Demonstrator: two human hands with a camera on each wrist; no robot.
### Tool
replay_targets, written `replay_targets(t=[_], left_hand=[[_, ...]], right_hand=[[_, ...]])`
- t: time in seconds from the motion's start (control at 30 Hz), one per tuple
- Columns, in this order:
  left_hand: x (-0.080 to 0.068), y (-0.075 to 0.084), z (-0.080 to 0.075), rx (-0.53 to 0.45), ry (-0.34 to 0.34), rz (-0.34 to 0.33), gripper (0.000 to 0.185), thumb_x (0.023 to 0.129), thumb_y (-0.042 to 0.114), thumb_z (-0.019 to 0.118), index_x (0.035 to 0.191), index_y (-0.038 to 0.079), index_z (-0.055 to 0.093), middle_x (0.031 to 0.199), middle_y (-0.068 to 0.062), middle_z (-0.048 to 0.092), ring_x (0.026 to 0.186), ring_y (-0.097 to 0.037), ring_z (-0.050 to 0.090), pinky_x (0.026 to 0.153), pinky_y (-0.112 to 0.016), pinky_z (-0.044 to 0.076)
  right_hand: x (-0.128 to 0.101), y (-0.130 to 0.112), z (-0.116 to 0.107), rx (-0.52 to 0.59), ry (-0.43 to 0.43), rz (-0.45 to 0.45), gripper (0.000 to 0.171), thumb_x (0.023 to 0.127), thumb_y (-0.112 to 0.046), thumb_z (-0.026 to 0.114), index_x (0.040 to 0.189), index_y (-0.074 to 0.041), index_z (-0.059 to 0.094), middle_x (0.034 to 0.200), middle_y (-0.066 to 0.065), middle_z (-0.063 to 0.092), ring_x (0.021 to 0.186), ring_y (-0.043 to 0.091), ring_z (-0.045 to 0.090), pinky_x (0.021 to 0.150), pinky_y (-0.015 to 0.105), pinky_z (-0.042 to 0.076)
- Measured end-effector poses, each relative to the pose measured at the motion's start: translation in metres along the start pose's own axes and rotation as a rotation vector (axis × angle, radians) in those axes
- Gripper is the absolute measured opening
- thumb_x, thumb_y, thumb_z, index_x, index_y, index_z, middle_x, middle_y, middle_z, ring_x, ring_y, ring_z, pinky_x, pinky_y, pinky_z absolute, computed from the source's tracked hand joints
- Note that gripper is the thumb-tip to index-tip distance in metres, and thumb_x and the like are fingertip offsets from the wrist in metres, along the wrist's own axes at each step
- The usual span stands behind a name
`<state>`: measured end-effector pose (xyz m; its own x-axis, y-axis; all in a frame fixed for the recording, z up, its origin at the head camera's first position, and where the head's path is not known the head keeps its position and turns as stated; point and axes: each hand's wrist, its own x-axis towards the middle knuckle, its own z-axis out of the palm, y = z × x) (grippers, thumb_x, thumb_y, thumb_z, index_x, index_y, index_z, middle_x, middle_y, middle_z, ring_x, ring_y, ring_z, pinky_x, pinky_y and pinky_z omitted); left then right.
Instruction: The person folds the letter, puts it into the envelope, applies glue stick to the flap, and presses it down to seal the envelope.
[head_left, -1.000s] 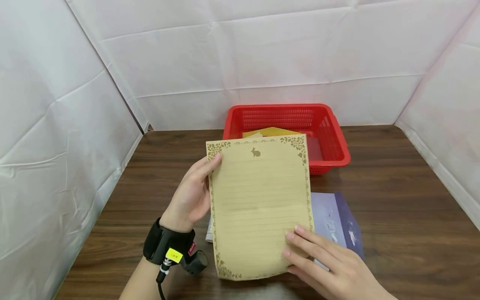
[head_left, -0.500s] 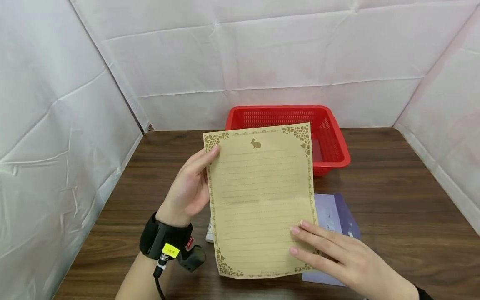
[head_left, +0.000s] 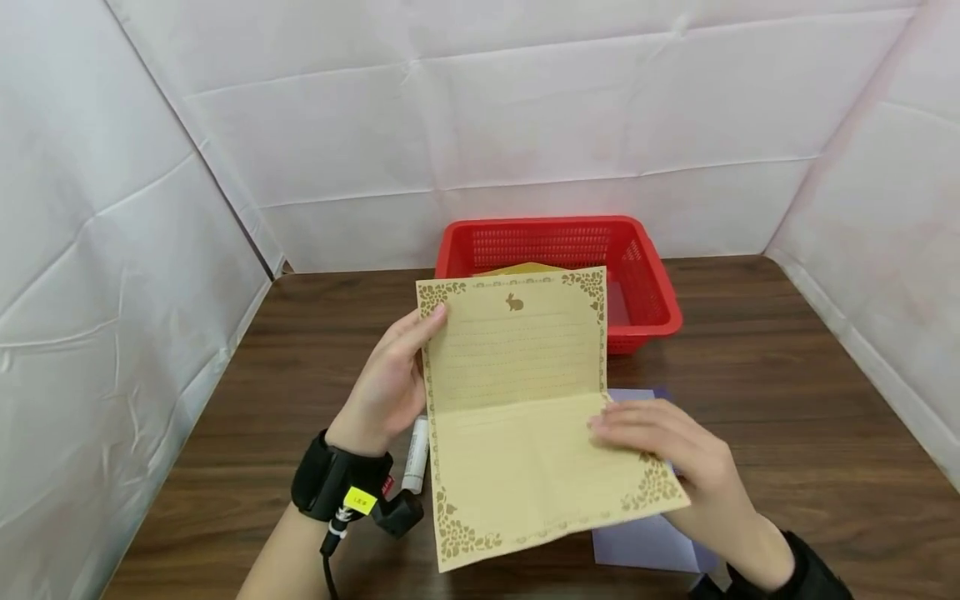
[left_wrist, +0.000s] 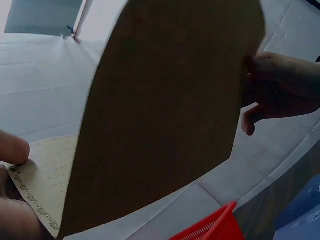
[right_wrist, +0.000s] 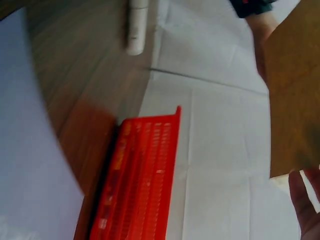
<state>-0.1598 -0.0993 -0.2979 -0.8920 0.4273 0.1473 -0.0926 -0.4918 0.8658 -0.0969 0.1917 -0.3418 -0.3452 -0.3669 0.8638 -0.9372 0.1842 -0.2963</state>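
Note:
A yellowish sheet of letter paper [head_left: 517,350], printed with a rabbit, ruled lines and a floral border, is held up in the head view. It bends along a crease across its middle, the lower half tilted toward me. My left hand [head_left: 390,379] grips its upper left edge, thumb on the printed face. At the right edge, my right hand [head_left: 671,450] pinches the lower half, fingers on the front; its thumb is hidden behind the paper. The left wrist view shows the sheet's plain dark back [left_wrist: 160,110].
Behind the sheet stands a red plastic basket [head_left: 645,283] with a yellow item [head_left: 525,268] in it. A purple envelope [head_left: 645,542] lies partly under the right hand. A white tube-shaped marker [head_left: 416,454] lies by the left hand. White cloth walls [head_left: 525,125] surround the wooden table [head_left: 795,375].
The lower half of the sheet has bent up toward me along the crease. My right hand has shifted up the right edge. More of the white marker shows now.

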Motion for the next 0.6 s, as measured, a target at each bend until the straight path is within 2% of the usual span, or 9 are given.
replay_targets(t=[0.1, 0.27, 0.3, 0.37, 0.43, 0.5, 0.53, 0.6], left_hand=[[0.0, 0.0, -0.002, -0.007, -0.027, -0.003, 0.03, 0.111, 0.024, 0.039, 0.132, 0.006, 0.052, 0.119, -0.004, 0.063, 0.111, -0.016, 0.06, 0.097, -0.033, 0.049], [0.0, -0.003, -0.004, -0.013, -0.062, 0.011, 0.032, 0.111, 0.025, 0.039, 0.135, 0.006, 0.05, 0.121, -0.004, 0.063, 0.114, -0.016, 0.059, 0.098, -0.033, 0.049], [0.0, -0.003, -0.004, -0.012, -0.068, 0.015, 0.033, 0.111, 0.025, 0.039, 0.135, 0.006, 0.05, 0.121, -0.004, 0.062, 0.113, -0.016, 0.059, 0.098, -0.033, 0.049], [-0.001, -0.003, -0.004, -0.011, -0.077, 0.02, 0.033, 0.111, 0.025, 0.039, 0.136, 0.006, 0.049, 0.121, -0.003, 0.062, 0.113, -0.015, 0.059, 0.097, -0.032, 0.049], [-0.001, -0.003, -0.004, -0.018, -0.093, 0.018, 0.034, 0.111, 0.026, 0.039, 0.137, 0.006, 0.048, 0.12, -0.003, 0.062, 0.113, -0.015, 0.059, 0.096, -0.032, 0.05], [-0.001, -0.003, -0.005, -0.024, -0.11, 0.016, 0.033, 0.111, 0.027, 0.04, 0.136, 0.008, 0.05, 0.119, -0.002, 0.063, 0.111, -0.014, 0.06, 0.093, -0.032, 0.051], [-0.001, -0.003, -0.005, -0.03, -0.115, 0.014, 0.031, 0.11, 0.027, 0.041, 0.134, 0.009, 0.051, 0.118, -0.001, 0.064, 0.109, -0.013, 0.061, 0.091, -0.032, 0.052], [-0.001, -0.004, -0.006, -0.044, -0.128, 0.014, 0.028, 0.109, 0.029, 0.046, 0.129, 0.012, 0.056, 0.115, 0.0, 0.066, 0.107, -0.012, 0.063, 0.088, -0.032, 0.053]], right_hand=[[0.008, -0.001, 0.002, -0.038, 0.05, 0.116, 0.038, 0.099, -0.027, 0.066, 0.114, 0.007, 0.069, 0.116, 0.016, 0.068, 0.116, 0.017, 0.061, 0.098, 0.022, 0.046], [0.02, 0.003, 0.007, -0.091, 0.101, 0.311, 0.055, 0.095, -0.04, 0.069, 0.126, 0.006, 0.063, 0.132, 0.02, 0.057, 0.111, 0.015, 0.058, 0.087, 0.018, 0.046], [0.023, 0.004, 0.007, -0.095, 0.103, 0.345, 0.056, 0.094, -0.037, 0.071, 0.129, 0.005, 0.061, 0.136, 0.019, 0.054, 0.112, 0.016, 0.055, 0.087, 0.02, 0.045], [0.028, 0.008, 0.009, -0.104, 0.105, 0.395, 0.056, 0.091, -0.02, 0.077, 0.137, 0.002, 0.056, 0.141, 0.017, 0.05, 0.109, 0.017, 0.05, 0.083, 0.023, 0.043], [0.033, 0.011, 0.009, -0.092, 0.092, 0.466, 0.068, 0.087, -0.005, 0.077, 0.148, -0.005, 0.047, 0.145, 0.013, 0.046, 0.117, 0.021, 0.044, 0.082, 0.023, 0.045], [0.039, 0.015, 0.009, -0.016, 0.087, 0.544, 0.084, 0.083, 0.011, 0.072, 0.155, -0.012, 0.037, 0.148, 0.009, 0.041, 0.121, 0.023, 0.04, 0.084, 0.02, 0.047], [0.042, 0.017, 0.009, 0.025, 0.09, 0.585, 0.088, 0.084, 0.014, 0.069, 0.158, -0.016, 0.032, 0.149, 0.007, 0.039, 0.122, 0.023, 0.041, 0.083, 0.018, 0.048], [0.048, 0.019, 0.009, 0.147, 0.095, 0.687, 0.086, 0.092, 0.01, 0.063, 0.161, -0.023, 0.023, 0.148, 0.005, 0.038, 0.127, 0.023, 0.043, 0.086, 0.019, 0.052]])
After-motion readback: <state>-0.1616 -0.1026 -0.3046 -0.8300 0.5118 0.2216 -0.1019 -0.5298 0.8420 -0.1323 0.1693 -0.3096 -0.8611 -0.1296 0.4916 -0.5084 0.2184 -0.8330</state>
